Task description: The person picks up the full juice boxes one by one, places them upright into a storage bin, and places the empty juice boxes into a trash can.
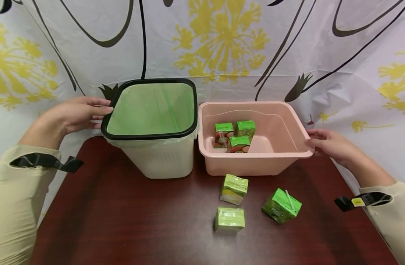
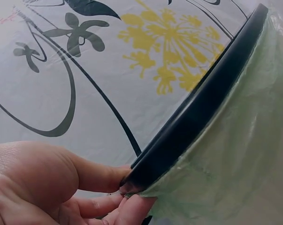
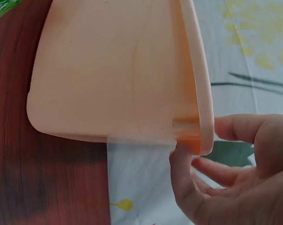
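My left hand (image 1: 79, 113) pinches the left side of the black rim (image 2: 197, 110) on a pale waste bin (image 1: 157, 158), thumb over the rim and fingers below it. A green plastic liner (image 1: 146, 108) covers the bin's inside and folds out under the rim. At the right end of a pink plastic basin (image 1: 242, 165), my right hand (image 1: 328, 144) grips the rim between thumb and fingers. Three small juice boxes (image 1: 245, 129) with green tops stand in the basin's left half. Bin and basin stand side by side.
In front of the basin, a yellow-green drink carton (image 1: 234, 188), a light green carton (image 1: 229, 219) and a tilted green carton with a straw (image 1: 281, 205) are on the dark red-brown table (image 1: 132, 221). A white floral-printed sheet (image 1: 228, 48) hangs behind the containers.
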`<state>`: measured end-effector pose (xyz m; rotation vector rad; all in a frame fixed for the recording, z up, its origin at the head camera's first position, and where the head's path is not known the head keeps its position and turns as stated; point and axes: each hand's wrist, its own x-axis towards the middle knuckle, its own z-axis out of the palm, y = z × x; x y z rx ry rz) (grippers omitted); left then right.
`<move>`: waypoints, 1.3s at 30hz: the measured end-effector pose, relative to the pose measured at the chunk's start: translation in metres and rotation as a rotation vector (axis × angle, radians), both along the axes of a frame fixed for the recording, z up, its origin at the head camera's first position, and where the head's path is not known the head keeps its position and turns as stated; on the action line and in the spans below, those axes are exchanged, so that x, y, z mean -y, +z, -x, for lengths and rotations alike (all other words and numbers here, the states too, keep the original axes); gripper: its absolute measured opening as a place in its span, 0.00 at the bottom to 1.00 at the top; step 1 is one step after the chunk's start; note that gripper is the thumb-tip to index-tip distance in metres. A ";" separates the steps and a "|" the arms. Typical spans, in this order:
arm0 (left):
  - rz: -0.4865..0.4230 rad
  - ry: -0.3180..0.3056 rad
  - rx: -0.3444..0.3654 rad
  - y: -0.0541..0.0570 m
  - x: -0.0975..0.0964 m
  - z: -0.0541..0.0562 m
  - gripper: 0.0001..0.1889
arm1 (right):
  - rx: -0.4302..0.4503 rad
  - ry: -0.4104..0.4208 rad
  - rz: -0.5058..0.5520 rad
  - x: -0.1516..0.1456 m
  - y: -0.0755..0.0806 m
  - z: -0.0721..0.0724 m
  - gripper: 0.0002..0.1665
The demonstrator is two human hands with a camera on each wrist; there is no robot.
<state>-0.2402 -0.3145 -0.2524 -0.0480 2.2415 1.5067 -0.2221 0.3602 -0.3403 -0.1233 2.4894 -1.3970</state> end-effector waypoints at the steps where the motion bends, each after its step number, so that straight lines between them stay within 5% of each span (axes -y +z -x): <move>1: -0.002 0.004 0.001 0.000 0.000 0.000 0.27 | -0.046 -0.011 -0.066 0.002 0.002 -0.003 0.26; 3: -0.001 0.007 0.001 -0.001 -0.001 0.000 0.27 | -0.138 -0.034 -0.172 0.005 0.005 -0.010 0.35; 8: 0.008 -0.001 -0.003 -0.002 -0.004 0.000 0.33 | -0.369 -0.163 -0.330 0.008 0.009 -0.041 0.35; 15: 0.000 0.000 -0.010 -0.003 -0.007 0.001 0.31 | -0.587 -0.186 -0.185 0.021 0.001 -0.082 0.18; 24: -0.044 0.009 -0.006 -0.007 -0.008 0.002 0.24 | -0.616 -0.125 -0.151 0.032 -0.028 -0.123 0.17; 34: -0.038 0.014 -0.015 -0.006 -0.005 0.001 0.26 | -0.631 0.253 -0.141 0.040 -0.077 -0.138 0.48; 39: -0.038 0.018 -0.013 -0.006 -0.004 -0.001 0.28 | -0.509 0.310 -0.135 0.045 -0.092 -0.143 0.56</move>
